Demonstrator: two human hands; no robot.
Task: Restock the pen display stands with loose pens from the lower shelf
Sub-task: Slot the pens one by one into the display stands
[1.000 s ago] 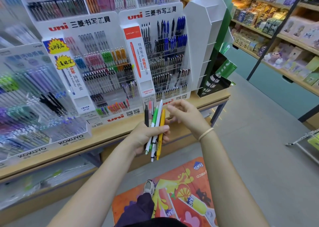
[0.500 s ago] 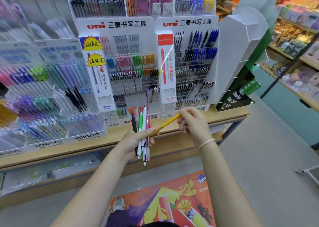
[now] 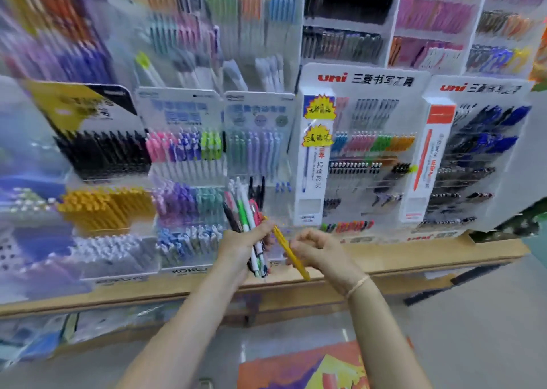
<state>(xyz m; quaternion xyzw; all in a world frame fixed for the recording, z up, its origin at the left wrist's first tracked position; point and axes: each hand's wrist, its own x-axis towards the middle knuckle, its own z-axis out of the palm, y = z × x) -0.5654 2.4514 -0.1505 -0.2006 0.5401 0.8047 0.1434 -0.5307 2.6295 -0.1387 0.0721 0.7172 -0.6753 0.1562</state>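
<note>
My left hand point(image 3: 241, 242) grips a bundle of loose pens point(image 3: 247, 214), among them white, green, pink and black ones, standing upright in front of the displays. My right hand point(image 3: 315, 251) holds a single yellow pen point(image 3: 288, 251), tilted with its lower tip toward me and its upper end near my left hand. Behind them are the Kokuyo pen stands point(image 3: 189, 181) at left and centre, with a row of yellow pens point(image 3: 103, 208) at the left. The white Uni display stands point(image 3: 364, 151) are at the right. The view is blurred.
The stands sit on a wooden shelf point(image 3: 414, 255) running across the view. A lower shelf point(image 3: 59, 332) beneath holds packaged stock at the left. More pen racks point(image 3: 349, 24) rise behind. Grey floor and an orange floor sticker point(image 3: 299, 368) lie below.
The view has swung left, bringing the Kokuyo stands to the centre. My right hand has drawn the yellow pen out of the bundle and turned it downward; my left hand keeps the other pens.
</note>
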